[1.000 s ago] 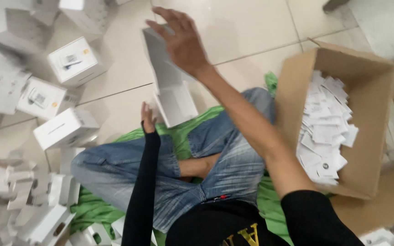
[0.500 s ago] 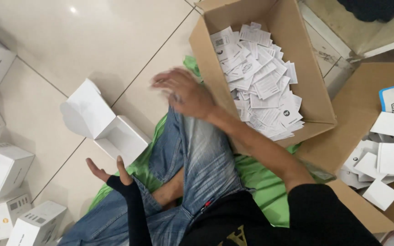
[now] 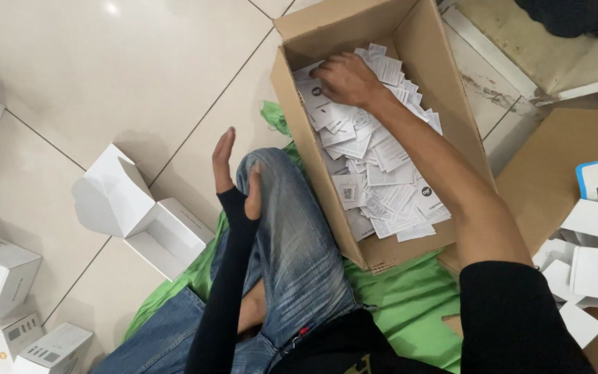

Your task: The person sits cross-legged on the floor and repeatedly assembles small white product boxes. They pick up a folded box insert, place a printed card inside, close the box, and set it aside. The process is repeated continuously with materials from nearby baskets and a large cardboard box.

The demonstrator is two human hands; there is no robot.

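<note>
- Right hand (image 3: 344, 79) is inside the carton (image 3: 313, 145), fingers curled down onto the leaflets (image 3: 375, 180) at the far end; grip unclear.
- Left hand (image 3: 233, 173) is open and flat over the knee, holding nothing.
- Open white box (image 3: 143, 218) lies on the floor left of the left hand, its nearer one.

Right hand (image 3: 344, 77) reaches forward, fingers curled down; left hand (image 3: 233, 170) open, upright

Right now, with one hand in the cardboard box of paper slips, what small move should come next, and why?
Probably pinch one slip: the right hand rests on the white paper slips inside the brown cardboard box, while the left hand hovers empty near the open white carton.
</note>
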